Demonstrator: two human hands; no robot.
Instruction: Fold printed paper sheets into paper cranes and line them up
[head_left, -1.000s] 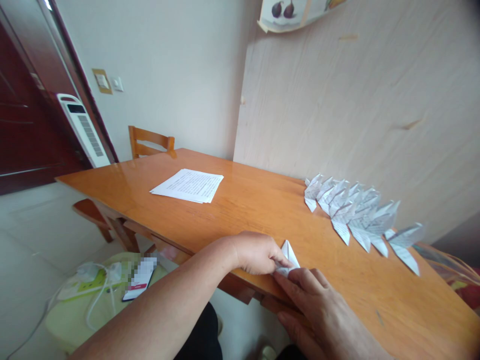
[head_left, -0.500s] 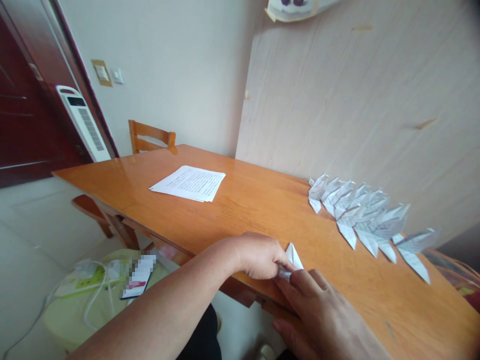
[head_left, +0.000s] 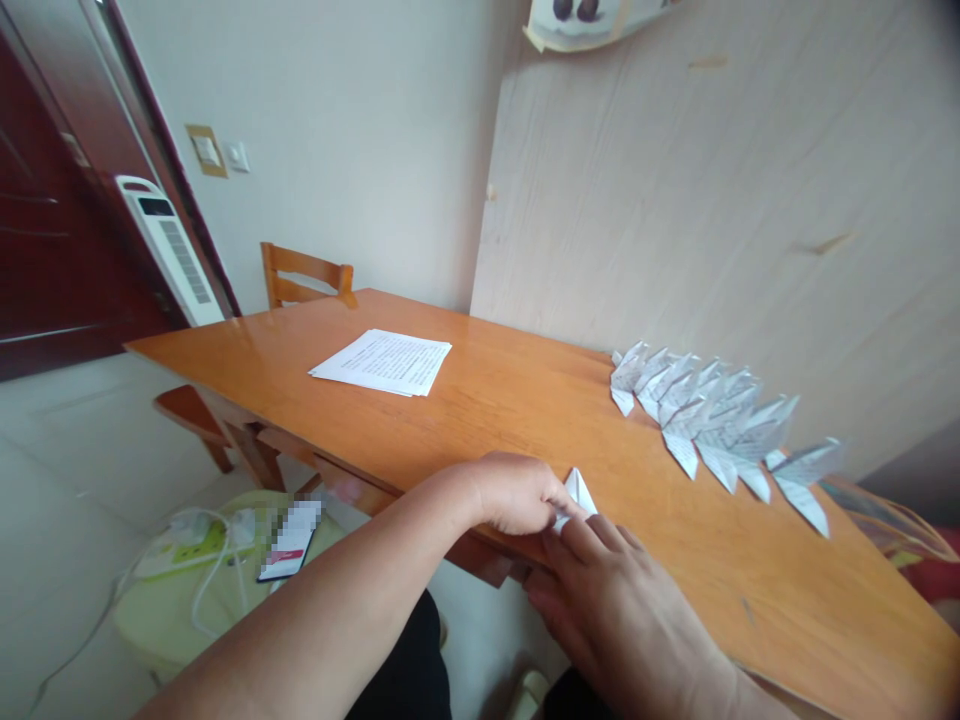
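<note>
A small piece of folded white paper (head_left: 579, 492) lies at the near edge of the wooden table (head_left: 495, 400), its pointed tip facing away from me. My left hand (head_left: 517, 495) is closed at the paper's left side, with the index finger pressing onto it. Against its near right side, my right hand (head_left: 607, 585) has its fingers bent together over the paper, close to the left fingertips. Both hands cover the paper's lower part. Several folded paper pieces with printed text (head_left: 712, 410) stand in overlapping rows at the table's right, beyond my right hand.
A stack of printed sheets (head_left: 386, 362) lies on the table's left half. Below the table's left side, a round pale stool (head_left: 150, 635) holds a power strip (head_left: 187, 545), cables and a phone (head_left: 292, 540). A wooden chair (head_left: 307, 270) stands behind the far end.
The view has shifted slightly. My right hand has turned a little flatter, its fingers sliding over the folded paper nearer the left fingertip. My left hand keeps its hold on the paper.
</note>
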